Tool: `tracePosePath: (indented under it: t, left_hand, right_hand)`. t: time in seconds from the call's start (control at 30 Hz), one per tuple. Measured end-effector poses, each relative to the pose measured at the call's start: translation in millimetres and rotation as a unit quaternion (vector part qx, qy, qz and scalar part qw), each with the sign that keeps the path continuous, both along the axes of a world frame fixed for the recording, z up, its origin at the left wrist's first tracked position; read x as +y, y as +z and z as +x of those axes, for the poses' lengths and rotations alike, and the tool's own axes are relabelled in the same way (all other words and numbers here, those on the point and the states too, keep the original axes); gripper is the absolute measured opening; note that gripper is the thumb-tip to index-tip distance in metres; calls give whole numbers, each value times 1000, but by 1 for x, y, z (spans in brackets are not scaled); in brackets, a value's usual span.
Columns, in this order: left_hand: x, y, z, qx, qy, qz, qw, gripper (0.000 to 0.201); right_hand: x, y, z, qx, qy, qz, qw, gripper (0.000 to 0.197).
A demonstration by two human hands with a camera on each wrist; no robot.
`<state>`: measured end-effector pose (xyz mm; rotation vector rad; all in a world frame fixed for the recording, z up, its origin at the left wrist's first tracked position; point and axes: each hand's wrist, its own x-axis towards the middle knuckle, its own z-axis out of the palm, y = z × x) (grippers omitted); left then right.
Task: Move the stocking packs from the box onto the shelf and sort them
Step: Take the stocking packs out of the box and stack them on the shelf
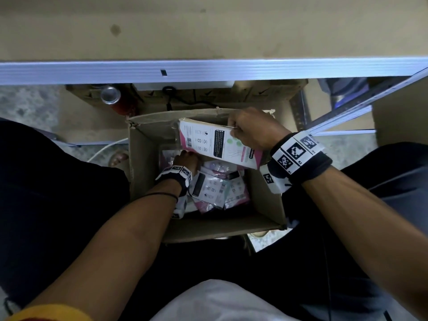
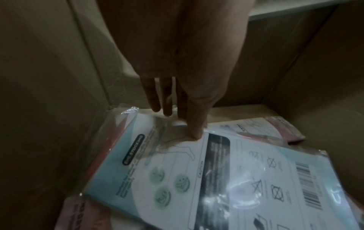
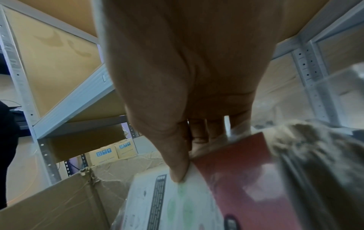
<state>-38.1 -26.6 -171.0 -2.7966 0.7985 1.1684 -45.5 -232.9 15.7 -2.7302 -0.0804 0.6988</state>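
Spanning the top of the head view from nine to three o'clock, the shelf [image 1: 208, 31] is a bare tan board with a pale metal front rail. Below it, at centre, the open cardboard box [image 1: 143, 158] stands on the floor between the person's knees. Loose packs [image 1: 217, 188] lie on its bottom, back side up, in clear sleeves. The right hand [image 1: 252, 130], at one o'clock over the box, pinches a pink-edged pack [image 1: 215, 144] by its top edge, thumb on the printed back and fingers behind it, so the pack hangs tilted above the heap. The left hand [image 1: 185, 161] is deep in the box at ten o'clock of the heap, fingers straight and relaxed, thumb tip pressing a blue pack [image 2: 216, 179]; nothing is gripped.
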Motion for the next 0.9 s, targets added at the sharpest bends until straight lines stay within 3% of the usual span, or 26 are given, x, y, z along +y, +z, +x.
tracePosePath:
  t: [0.1,0.33,0.63,0.73,0.9]
  left_hand:
    - [5,1,1,10,23,-10,1000,26]
    - [10,23,-5,31,45,-24,998,57]
    - [1,64,-25,57,18,-72,996,23]
    - [-6,86,-32,31,-5,-87,996,17]
    - [-14,122,-37,-22,-45,-111,993,14]
  right_hand:
    - [5,-2,2,-9,16,-5,1000,6]
    - [16,0,4,-23,47,-23,998,7]
    - [13,5,-12,-75,28,-37,996,3]
    - [13,11,-20,-104,31,-55,993,20]
    - [17,21,-34,-132,46,-84,987,24]
